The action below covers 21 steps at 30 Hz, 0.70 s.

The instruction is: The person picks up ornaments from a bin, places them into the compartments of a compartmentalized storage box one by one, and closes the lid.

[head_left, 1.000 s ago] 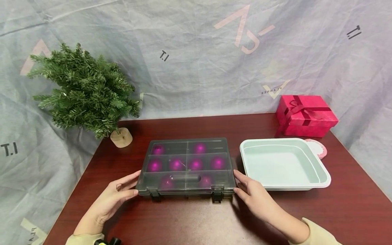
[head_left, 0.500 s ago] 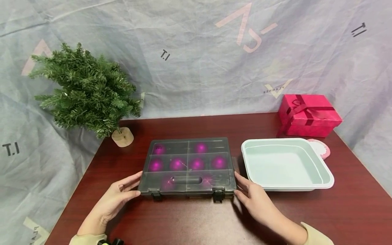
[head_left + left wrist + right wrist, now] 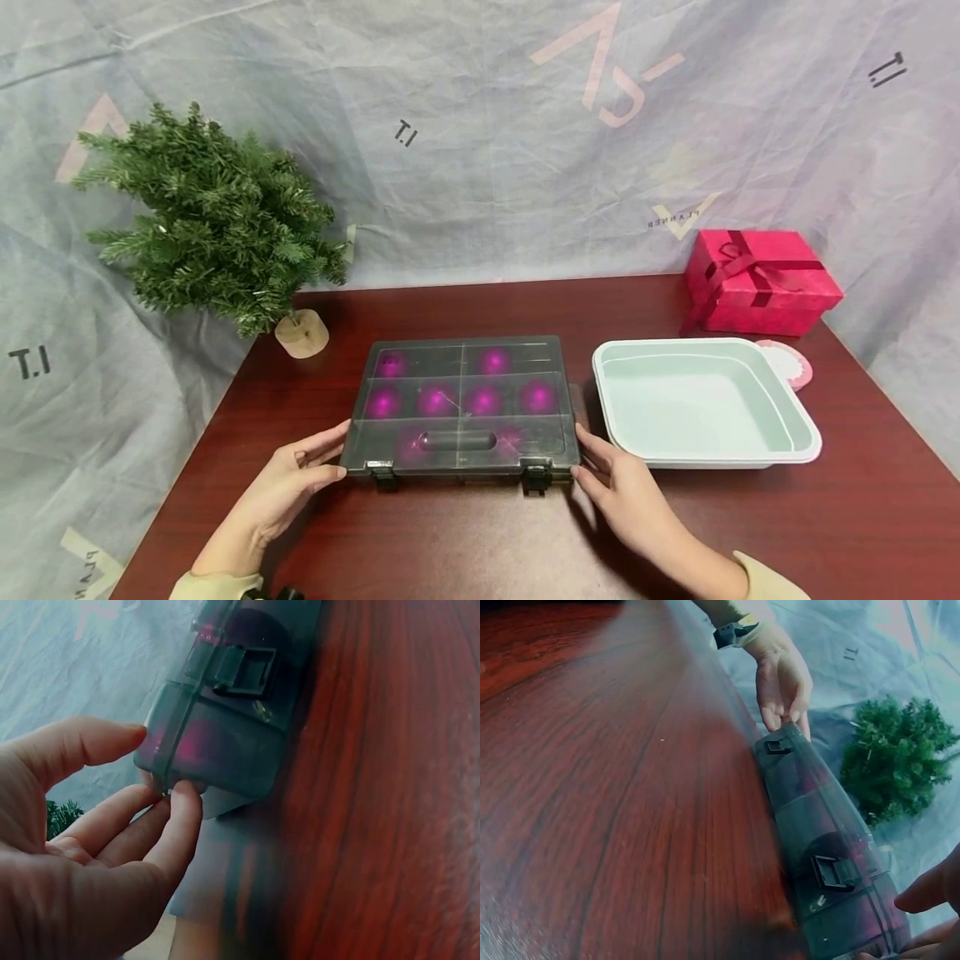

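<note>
A see-through dark grey plastic organizer box (image 3: 459, 431) with its lid down lies flat on the table in the head view. Several glossy magenta balls (image 3: 538, 397) show through the lid in its compartments. Two black latches (image 3: 536, 478) stick out along the front edge. At the near left corner, my left hand (image 3: 273, 500) holds the box, thumb at the front and fingers along the side. My right hand (image 3: 630, 500) grips the opposite corner the same way. In the left wrist view, the thumb and fingertips (image 3: 184, 791) meet the box's corner and side seam.
Right of the box stands a pale mint tray (image 3: 780, 454), overlapping a pink-and-white round item (image 3: 787, 367). Behind it sits a red gift box (image 3: 765, 292) with a dark ribbon. A small fir tree (image 3: 225, 225) on a wooden base (image 3: 302, 334) stands back left, before a grey cloth.
Both hands keep their places at the box's corners and the lid stays down. The whole scene has shifted slightly to the right in the head view.
</note>
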Tool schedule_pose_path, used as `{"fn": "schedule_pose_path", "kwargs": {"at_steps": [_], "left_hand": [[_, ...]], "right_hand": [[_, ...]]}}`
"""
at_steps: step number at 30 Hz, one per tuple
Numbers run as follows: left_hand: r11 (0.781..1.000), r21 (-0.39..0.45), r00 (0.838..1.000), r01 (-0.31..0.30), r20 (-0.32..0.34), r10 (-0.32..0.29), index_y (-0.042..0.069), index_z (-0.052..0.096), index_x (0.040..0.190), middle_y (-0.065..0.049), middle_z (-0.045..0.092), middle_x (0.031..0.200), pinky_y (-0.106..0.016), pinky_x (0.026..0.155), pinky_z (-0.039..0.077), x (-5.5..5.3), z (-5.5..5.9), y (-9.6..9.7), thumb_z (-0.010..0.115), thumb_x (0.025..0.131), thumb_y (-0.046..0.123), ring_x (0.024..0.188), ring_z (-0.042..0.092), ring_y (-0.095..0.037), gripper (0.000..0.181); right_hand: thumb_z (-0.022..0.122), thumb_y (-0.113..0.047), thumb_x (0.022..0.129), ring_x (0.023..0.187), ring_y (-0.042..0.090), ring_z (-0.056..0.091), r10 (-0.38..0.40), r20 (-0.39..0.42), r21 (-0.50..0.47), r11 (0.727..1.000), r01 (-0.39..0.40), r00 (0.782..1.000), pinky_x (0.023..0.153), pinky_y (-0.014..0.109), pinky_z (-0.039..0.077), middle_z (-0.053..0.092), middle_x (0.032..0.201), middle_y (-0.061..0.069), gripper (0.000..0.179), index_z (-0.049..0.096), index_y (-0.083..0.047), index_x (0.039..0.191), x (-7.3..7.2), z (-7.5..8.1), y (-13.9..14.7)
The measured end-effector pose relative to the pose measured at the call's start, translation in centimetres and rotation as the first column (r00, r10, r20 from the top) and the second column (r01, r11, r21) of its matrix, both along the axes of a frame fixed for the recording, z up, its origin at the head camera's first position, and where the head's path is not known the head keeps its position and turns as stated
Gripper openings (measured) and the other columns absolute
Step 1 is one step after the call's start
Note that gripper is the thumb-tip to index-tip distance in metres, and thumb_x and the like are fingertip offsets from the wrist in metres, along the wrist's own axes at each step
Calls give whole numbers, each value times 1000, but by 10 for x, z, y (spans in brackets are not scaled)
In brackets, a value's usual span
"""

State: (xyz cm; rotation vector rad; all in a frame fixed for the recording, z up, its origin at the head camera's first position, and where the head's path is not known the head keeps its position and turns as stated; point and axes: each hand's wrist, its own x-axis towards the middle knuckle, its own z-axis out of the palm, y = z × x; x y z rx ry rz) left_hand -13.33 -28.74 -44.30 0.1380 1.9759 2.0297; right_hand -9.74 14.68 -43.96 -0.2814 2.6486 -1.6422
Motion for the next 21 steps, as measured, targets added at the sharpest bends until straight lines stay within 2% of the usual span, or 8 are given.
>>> {"fn": "schedule_pose_path", "kwargs": {"at_steps": [4, 7, 9, 11, 13, 15, 18, 21], "left_hand": [[994, -107, 1000, -31, -6, 30, -10, 37, 152, -1, 58, 143, -25, 92, 50, 3, 7, 4, 67, 88, -8, 124, 56, -4, 70], [969, -240, 998, -51, -53, 39, -8, 38, 153, -17, 50, 150, -29, 97, 49, 5, 16, 10, 67, 92, -5, 133, 52, -20, 68], [917, -389, 989, -88, -144, 34, -7, 38, 153, -26, 46, 151, -38, 101, 48, 8, 26, 17, 68, 94, 0, 136, 48, -33, 66], [821, -543, 956, -174, -293, 9, -6, 41, 152, -27, 45, 151, -49, 104, 45, 10, 36, 28, 69, 94, 4, 137, 45, -42, 65], [714, -635, 883, -294, -467, -52, -3, 46, 150, -24, 47, 150, -58, 106, 40, 12, 45, 44, 73, 91, 6, 136, 45, -44, 66], [635, -667, 778, -389, -607, -161, 1, 49, 149, -19, 48, 151, -60, 105, 38, 13, 50, 63, 75, 87, 8, 136, 46, -41, 68], [640, -675, 600, -368, -698, -391, 5, 47, 152, -14, 42, 157, -59, 110, 35, 12, 48, 96, 76, 85, 12, 143, 39, -36, 73], [592, -753, 440, -286, -652, -617, 6, 43, 155, -13, 34, 162, -57, 112, 33, 11, 39, 125, 74, 88, 20, 147, 32, -35, 75]], "right_hand": [[67, 3, 95, 122, 36, 60, -18, -9, -8, 1000, 18, 1000, 96, 36, 50, 52, 141, 30, 54, 47, 14, 144, 1, 0, 0], [68, 3, 95, 121, 35, 61, -25, -20, -20, 999, 25, 999, 96, 37, 50, 54, 140, 30, 55, 47, 13, 145, 2, -1, 1], [68, 4, 95, 122, 35, 60, -27, -29, -22, 999, 26, 999, 96, 38, 49, 54, 139, 29, 55, 47, 12, 145, 2, -2, 1], [68, 3, 95, 123, 33, 60, -31, -44, -6, 1000, 31, 999, 97, 39, 48, 54, 140, 28, 55, 48, 12, 145, 3, -2, 1], [69, 2, 95, 123, 32, 59, -35, -56, 8, 999, 36, 998, 99, 40, 47, 55, 140, 27, 55, 49, 11, 145, 3, -2, 0], [69, 2, 95, 123, 30, 59, -38, -65, 20, 999, 40, 997, 100, 40, 46, 56, 139, 26, 55, 49, 10, 145, 3, -3, 0], [69, 3, 94, 123, 29, 59, -37, -72, 22, 999, 38, 997, 100, 40, 46, 56, 139, 26, 55, 49, 10, 145, 3, -3, 0], [69, 3, 94, 123, 29, 59, -36, -75, 25, 999, 38, 997, 99, 40, 46, 56, 140, 25, 55, 49, 9, 145, 2, -4, -1]]}}
